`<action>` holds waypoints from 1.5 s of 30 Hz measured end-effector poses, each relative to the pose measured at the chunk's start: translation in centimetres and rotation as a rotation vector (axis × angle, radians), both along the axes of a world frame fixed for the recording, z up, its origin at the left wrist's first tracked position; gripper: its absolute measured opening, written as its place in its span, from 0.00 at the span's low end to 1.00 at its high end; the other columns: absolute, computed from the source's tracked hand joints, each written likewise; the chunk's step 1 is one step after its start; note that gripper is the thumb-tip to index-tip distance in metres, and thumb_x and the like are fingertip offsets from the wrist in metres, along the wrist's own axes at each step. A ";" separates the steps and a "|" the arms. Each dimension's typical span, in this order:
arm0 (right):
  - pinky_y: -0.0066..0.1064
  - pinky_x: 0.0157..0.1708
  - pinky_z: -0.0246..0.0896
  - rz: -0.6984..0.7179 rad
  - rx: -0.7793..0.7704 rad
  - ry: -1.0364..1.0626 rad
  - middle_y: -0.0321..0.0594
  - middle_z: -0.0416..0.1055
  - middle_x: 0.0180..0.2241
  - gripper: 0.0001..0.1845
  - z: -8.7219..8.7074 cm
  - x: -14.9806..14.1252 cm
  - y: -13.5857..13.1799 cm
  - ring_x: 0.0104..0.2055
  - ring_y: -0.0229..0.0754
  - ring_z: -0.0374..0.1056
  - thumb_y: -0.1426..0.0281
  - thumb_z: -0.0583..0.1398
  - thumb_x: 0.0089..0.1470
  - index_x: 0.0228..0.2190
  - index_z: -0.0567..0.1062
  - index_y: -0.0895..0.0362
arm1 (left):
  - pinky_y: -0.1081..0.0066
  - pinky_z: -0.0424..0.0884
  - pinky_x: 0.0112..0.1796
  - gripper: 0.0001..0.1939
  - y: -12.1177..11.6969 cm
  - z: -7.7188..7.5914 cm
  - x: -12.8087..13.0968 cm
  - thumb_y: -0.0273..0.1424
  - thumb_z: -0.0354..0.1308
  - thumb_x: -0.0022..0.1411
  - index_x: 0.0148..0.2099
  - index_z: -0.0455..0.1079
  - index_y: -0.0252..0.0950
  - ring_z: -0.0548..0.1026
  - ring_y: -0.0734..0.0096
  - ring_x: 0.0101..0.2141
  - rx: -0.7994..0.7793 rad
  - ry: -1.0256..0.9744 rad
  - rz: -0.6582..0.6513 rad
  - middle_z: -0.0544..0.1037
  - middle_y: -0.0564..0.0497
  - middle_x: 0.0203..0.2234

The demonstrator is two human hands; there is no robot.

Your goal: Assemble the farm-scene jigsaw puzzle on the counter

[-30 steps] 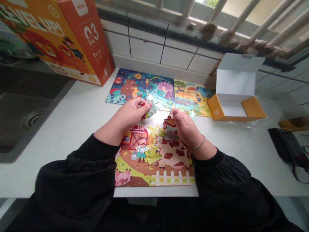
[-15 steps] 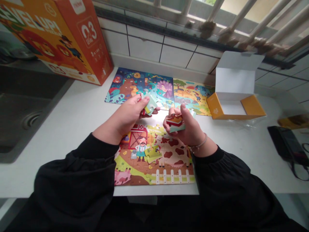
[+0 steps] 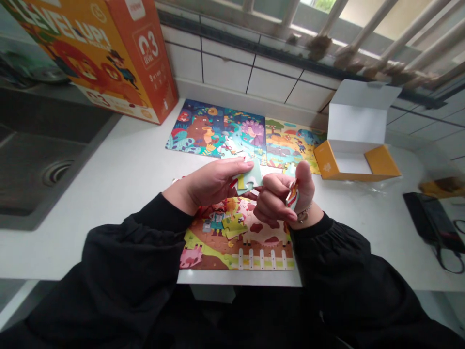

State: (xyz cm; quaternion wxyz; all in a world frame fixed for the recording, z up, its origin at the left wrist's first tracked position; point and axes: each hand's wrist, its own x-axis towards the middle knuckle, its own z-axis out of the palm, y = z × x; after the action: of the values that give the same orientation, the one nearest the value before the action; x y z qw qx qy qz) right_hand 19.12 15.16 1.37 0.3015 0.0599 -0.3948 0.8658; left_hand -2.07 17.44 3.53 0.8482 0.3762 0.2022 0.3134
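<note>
My left hand pinches light-green puzzle pieces, some with red and yellow edges, between thumb and fingers. Close beside it, my right hand is curled around more puzzle pieces, which show red, orange and white; its thumb points up. Both hands hover over the far part of a farm puzzle with a cow, a farmer and a white fence. A loose green puzzle piece lies on top of this picture. My hands hide much of its upper part.
Behind lie a blue night-forest puzzle and a yellow savanna puzzle. An open yellow box stands right of them. The tall orange puzzle box is at back left by the sink. A black case lies far right.
My left hand has moved right, close to my right hand, which has turned inward with its pieces. The whole view has shifted slightly.
</note>
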 end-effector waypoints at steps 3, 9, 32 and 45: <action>0.36 0.24 0.63 0.045 0.018 0.009 0.31 0.65 0.15 0.42 -0.1 -0.1 0.1 0.15 0.40 0.57 0.23 0.42 0.57 0.28 0.58 0.49 | 0.66 0.79 0.42 0.11 -0.2 0.2 0.3 0.36 0.67 0.70 0.43 0.73 0.34 0.78 0.65 0.39 -0.025 0.031 -0.005 0.76 0.47 0.39; 0.38 0.27 0.64 -0.063 -0.020 -0.234 0.28 0.58 0.13 0.44 -0.2 0.1 0.5 0.17 0.41 0.56 0.19 0.46 0.50 0.27 0.54 0.48 | 0.70 0.76 0.41 0.08 -0.3 0.2 0.6 0.32 0.68 0.68 0.44 0.74 0.34 0.76 0.69 0.36 -0.061 0.064 0.084 0.76 0.49 0.38; 0.28 0.25 0.69 -0.746 -0.154 -0.761 0.38 0.77 0.37 0.24 -0.3 1.3 1.9 0.27 0.34 0.71 0.50 0.70 0.58 0.44 0.74 0.55 | 0.74 0.82 0.34 0.05 2.0 -1.1 0.5 0.27 0.59 0.76 0.43 0.68 0.34 0.78 0.75 0.32 0.038 0.408 0.442 0.75 0.51 0.34; 0.27 0.19 0.49 -0.768 0.233 -1.001 0.32 0.74 0.31 0.21 0.5 2.6 1.4 0.21 0.29 0.54 0.53 0.71 0.59 0.39 0.70 0.53 | 0.75 0.79 0.28 0.04 3.5 -1.1 -1.2 0.29 0.63 0.71 0.42 0.71 0.36 0.76 0.75 0.28 0.041 0.304 0.788 0.77 0.51 0.34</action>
State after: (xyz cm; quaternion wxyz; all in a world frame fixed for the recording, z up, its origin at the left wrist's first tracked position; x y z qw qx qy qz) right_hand 21.67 16.57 1.90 0.3606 -0.4650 -0.5725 0.5709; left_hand -3.25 20.92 2.47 0.6163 0.3287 0.4473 0.5586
